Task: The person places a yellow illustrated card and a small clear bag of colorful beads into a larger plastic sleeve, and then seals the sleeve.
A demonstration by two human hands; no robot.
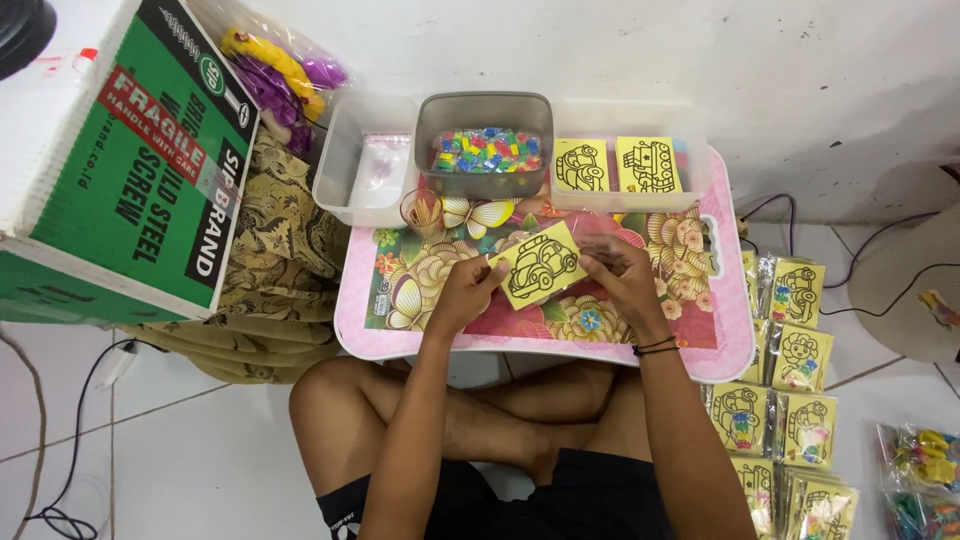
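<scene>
A yellow card with a black car outline (540, 265) is held tilted above a small pink table with a flower-and-butterfly top (700, 350). My left hand (465, 290) grips its left edge and my right hand (618, 270) grips its right edge. Behind it, a clear tub (628, 185) holds two more yellow outline cards. A grey tub (484, 150) holds several small coloured pieces. A small glass of thin sticks (423, 212) stands in front of a clear tub (365, 160) with small plastic bags in it.
A green and white cardboard box (130, 170) stands at the left on patterned cloth (280, 260). A bag of purple and yellow items (280, 70) lies behind it. Several bagged yellow cards (785, 390) lie on the floor at the right, near black cables (880, 290).
</scene>
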